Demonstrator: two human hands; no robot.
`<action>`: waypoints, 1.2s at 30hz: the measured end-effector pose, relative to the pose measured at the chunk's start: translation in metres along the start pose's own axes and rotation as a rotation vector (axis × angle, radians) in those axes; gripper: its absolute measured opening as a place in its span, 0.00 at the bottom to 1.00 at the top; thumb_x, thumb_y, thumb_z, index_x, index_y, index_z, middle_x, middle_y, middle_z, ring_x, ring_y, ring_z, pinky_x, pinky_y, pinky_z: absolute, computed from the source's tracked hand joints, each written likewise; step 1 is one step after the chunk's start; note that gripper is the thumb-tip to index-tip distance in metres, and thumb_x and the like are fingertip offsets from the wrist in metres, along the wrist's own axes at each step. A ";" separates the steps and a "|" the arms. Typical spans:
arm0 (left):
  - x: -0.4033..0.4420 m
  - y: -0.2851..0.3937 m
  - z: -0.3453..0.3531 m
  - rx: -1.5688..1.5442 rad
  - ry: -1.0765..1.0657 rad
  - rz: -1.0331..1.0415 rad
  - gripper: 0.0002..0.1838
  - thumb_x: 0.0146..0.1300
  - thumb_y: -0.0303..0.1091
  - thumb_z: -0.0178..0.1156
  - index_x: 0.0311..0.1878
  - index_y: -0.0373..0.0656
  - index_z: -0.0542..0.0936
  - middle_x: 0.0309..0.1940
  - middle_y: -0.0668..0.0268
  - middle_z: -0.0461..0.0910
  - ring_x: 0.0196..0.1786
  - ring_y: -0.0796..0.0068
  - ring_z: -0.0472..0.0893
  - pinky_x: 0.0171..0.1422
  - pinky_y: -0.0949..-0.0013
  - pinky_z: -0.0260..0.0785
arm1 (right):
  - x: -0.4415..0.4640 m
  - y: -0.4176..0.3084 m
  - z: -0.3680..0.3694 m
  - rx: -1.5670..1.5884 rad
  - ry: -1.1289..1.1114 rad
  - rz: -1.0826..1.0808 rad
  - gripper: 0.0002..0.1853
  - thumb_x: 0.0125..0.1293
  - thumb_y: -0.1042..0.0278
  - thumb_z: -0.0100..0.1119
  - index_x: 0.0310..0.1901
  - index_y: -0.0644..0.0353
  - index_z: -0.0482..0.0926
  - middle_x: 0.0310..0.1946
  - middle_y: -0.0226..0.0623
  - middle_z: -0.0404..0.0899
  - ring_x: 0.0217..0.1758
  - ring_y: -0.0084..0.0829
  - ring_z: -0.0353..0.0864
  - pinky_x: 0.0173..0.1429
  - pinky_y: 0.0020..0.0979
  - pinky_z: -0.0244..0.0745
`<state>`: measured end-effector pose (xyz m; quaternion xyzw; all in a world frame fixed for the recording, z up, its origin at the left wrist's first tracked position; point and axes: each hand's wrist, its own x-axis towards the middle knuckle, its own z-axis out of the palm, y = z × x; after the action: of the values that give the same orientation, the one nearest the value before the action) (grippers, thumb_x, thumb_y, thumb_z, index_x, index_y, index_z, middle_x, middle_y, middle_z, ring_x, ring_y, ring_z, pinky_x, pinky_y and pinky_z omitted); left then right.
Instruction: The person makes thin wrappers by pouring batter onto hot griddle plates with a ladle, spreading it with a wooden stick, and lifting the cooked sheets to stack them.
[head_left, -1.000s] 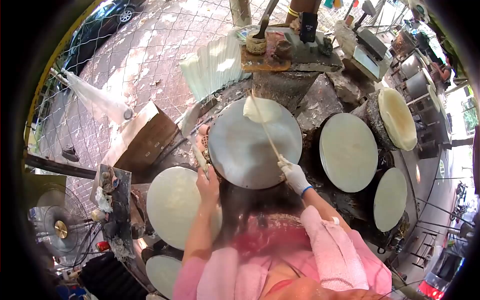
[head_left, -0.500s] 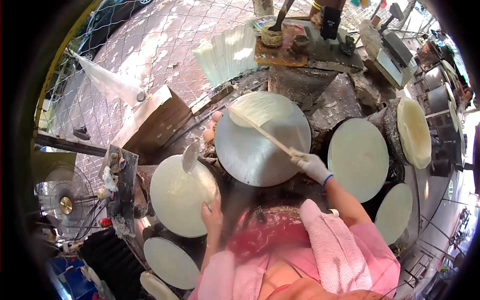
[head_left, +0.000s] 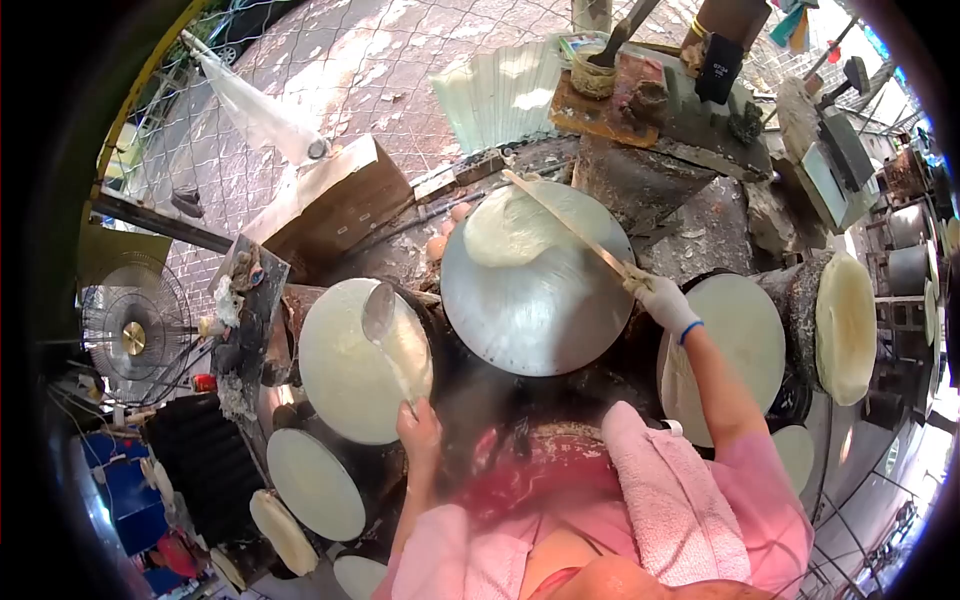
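My right hand (head_left: 660,303), in a white glove with a blue cuff, is wrapped around a long wooden batter spreader (head_left: 567,226). The stick reaches across a round metal griddle (head_left: 535,325), over pale batter (head_left: 510,228) covering its far part. My left hand (head_left: 418,428), bare, grips the handle of a metal ladle (head_left: 379,313). The ladle's bowl is above a griddle to the left, which is coated with a pale sheet of batter (head_left: 345,370). On the right lies another round griddle covered with batter (head_left: 740,340), partly behind my right forearm.
More batter-covered rounds (head_left: 316,484) sit at lower left, and a pale disc (head_left: 845,328) stands at far right. A cardboard box (head_left: 330,205), a fan (head_left: 133,337) and a wire fence (head_left: 330,90) are on the left. A pot with a brush (head_left: 593,76) stands behind the griddle.
The whole view has shifted, with the scene sliding right at the top. The spreader's angle over the middle griddle has changed, and the batter's shape differs. Both hands keep their tools.
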<state>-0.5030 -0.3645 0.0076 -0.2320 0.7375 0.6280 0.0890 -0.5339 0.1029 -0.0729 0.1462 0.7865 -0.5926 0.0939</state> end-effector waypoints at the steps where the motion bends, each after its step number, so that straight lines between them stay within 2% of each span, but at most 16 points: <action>1: 0.000 -0.003 0.000 0.001 0.014 0.001 0.08 0.73 0.33 0.53 0.39 0.40 0.69 0.21 0.72 0.68 0.17 0.86 0.64 0.18 0.78 0.56 | 0.009 0.000 -0.004 -0.051 0.001 0.023 0.20 0.70 0.59 0.61 0.59 0.58 0.80 0.37 0.22 0.81 0.37 0.16 0.73 0.45 0.22 0.73; 4: -0.004 -0.007 0.001 0.005 0.048 -0.024 0.08 0.73 0.33 0.53 0.38 0.40 0.69 0.21 0.72 0.68 0.17 0.86 0.64 0.18 0.79 0.56 | -0.002 -0.027 0.021 -0.038 -0.305 0.203 0.24 0.70 0.55 0.61 0.63 0.58 0.77 0.36 0.21 0.79 0.28 0.15 0.66 0.34 0.22 0.68; 5: -0.007 -0.007 -0.001 0.008 0.057 -0.037 0.08 0.73 0.33 0.53 0.38 0.40 0.69 0.21 0.72 0.68 0.17 0.86 0.65 0.18 0.79 0.56 | -0.012 -0.031 0.025 0.046 -0.348 0.248 0.25 0.69 0.55 0.62 0.64 0.56 0.76 0.44 0.22 0.82 0.26 0.16 0.65 0.32 0.23 0.68; 9: -0.016 -0.008 -0.002 0.036 0.064 -0.041 0.09 0.73 0.34 0.53 0.38 0.39 0.70 0.21 0.72 0.69 0.18 0.86 0.65 0.19 0.79 0.57 | -0.002 -0.016 -0.001 -0.003 -0.309 0.165 0.23 0.70 0.54 0.61 0.61 0.59 0.78 0.57 0.24 0.80 0.28 0.16 0.69 0.36 0.20 0.71; 11: -0.011 -0.015 -0.006 0.014 0.053 -0.034 0.10 0.73 0.34 0.53 0.37 0.39 0.70 0.21 0.72 0.69 0.18 0.85 0.66 0.19 0.78 0.58 | 0.018 -0.051 -0.018 -0.145 -0.183 0.125 0.22 0.71 0.54 0.60 0.59 0.59 0.79 0.50 0.26 0.83 0.30 0.16 0.70 0.38 0.20 0.71; 16: -0.014 -0.035 -0.014 0.113 0.103 -0.018 0.09 0.73 0.34 0.54 0.37 0.42 0.70 0.20 0.73 0.67 0.16 0.85 0.63 0.17 0.77 0.55 | 0.023 -0.029 -0.001 -0.043 -0.460 0.248 0.23 0.69 0.51 0.62 0.59 0.56 0.81 0.28 0.19 0.78 0.30 0.15 0.71 0.33 0.22 0.67; 18: -0.019 -0.041 -0.017 0.123 0.112 -0.015 0.08 0.73 0.34 0.54 0.37 0.43 0.70 0.19 0.74 0.66 0.15 0.86 0.62 0.16 0.78 0.54 | 0.005 -0.039 -0.003 -0.039 -0.485 0.441 0.21 0.67 0.53 0.65 0.58 0.52 0.82 0.25 0.18 0.76 0.25 0.13 0.68 0.28 0.22 0.64; 20: -0.016 -0.057 -0.027 0.158 0.114 0.020 0.08 0.73 0.34 0.54 0.36 0.43 0.70 0.19 0.74 0.66 0.14 0.86 0.62 0.16 0.77 0.54 | 0.012 -0.036 -0.018 -0.066 -0.435 0.278 0.21 0.67 0.53 0.65 0.58 0.52 0.83 0.23 0.19 0.73 0.23 0.13 0.67 0.27 0.22 0.64; 22: 0.002 -0.073 -0.042 0.334 0.132 0.074 0.12 0.70 0.36 0.54 0.35 0.36 0.72 0.20 0.62 0.71 0.20 0.73 0.69 0.26 0.66 0.62 | 0.030 -0.039 -0.030 -0.151 -0.348 0.134 0.22 0.68 0.50 0.62 0.57 0.54 0.82 0.23 0.22 0.76 0.23 0.15 0.68 0.29 0.22 0.66; 23: 0.007 -0.069 -0.040 0.368 0.132 0.072 0.14 0.69 0.37 0.53 0.34 0.33 0.72 0.22 0.55 0.72 0.23 0.64 0.71 0.30 0.60 0.65 | 0.046 -0.058 -0.025 -0.218 -0.210 0.236 0.22 0.69 0.52 0.62 0.57 0.57 0.82 0.24 0.23 0.78 0.24 0.15 0.68 0.30 0.22 0.66; 24: 0.011 -0.064 -0.037 0.402 0.133 0.070 0.16 0.68 0.37 0.53 0.34 0.30 0.72 0.23 0.47 0.73 0.26 0.55 0.73 0.35 0.54 0.67 | 0.065 -0.043 -0.024 -0.219 -0.216 0.066 0.22 0.68 0.53 0.63 0.58 0.56 0.82 0.24 0.23 0.78 0.24 0.15 0.67 0.29 0.22 0.65; 25: 0.017 -0.051 -0.029 0.461 0.130 0.141 0.15 0.68 0.37 0.53 0.35 0.30 0.73 0.23 0.46 0.74 0.26 0.53 0.73 0.35 0.54 0.67 | 0.074 -0.037 -0.018 -0.214 -0.222 -0.102 0.22 0.67 0.53 0.63 0.58 0.55 0.82 0.24 0.23 0.78 0.23 0.15 0.66 0.28 0.22 0.64; 28: 0.035 -0.032 -0.013 0.624 0.093 0.302 0.13 0.68 0.36 0.54 0.37 0.31 0.73 0.25 0.45 0.75 0.28 0.48 0.75 0.37 0.53 0.68 | 0.056 -0.049 -0.009 -0.198 -0.641 0.173 0.22 0.67 0.55 0.63 0.61 0.53 0.80 0.25 0.22 0.76 0.22 0.15 0.64 0.28 0.22 0.64; 29: 0.046 -0.037 -0.011 0.654 0.075 0.334 0.12 0.68 0.35 0.55 0.38 0.32 0.73 0.26 0.47 0.76 0.30 0.50 0.76 0.38 0.53 0.68 | 0.042 -0.057 -0.015 -0.208 -0.639 0.239 0.23 0.68 0.56 0.63 0.62 0.53 0.79 0.26 0.22 0.77 0.22 0.15 0.64 0.28 0.22 0.64; 31: 0.068 -0.040 -0.001 0.737 0.050 0.390 0.11 0.68 0.34 0.56 0.40 0.33 0.73 0.28 0.46 0.77 0.32 0.47 0.78 0.39 0.52 0.69 | 0.015 -0.066 -0.026 -0.233 -0.632 0.359 0.23 0.68 0.57 0.62 0.64 0.51 0.78 0.27 0.22 0.79 0.21 0.16 0.64 0.29 0.20 0.64; 36: 0.087 -0.032 0.031 0.945 -0.023 0.422 0.11 0.67 0.35 0.57 0.42 0.35 0.73 0.32 0.40 0.79 0.39 0.35 0.78 0.39 0.46 0.70 | 0.041 -0.042 -0.036 -0.247 -0.184 -0.053 0.22 0.68 0.59 0.62 0.61 0.57 0.78 0.29 0.23 0.78 0.33 0.17 0.71 0.40 0.24 0.68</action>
<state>-0.5699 -0.3580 -0.0633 -0.0058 0.9703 0.2333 0.0637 -0.5861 0.1317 -0.0385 0.0579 0.8451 -0.5046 0.1670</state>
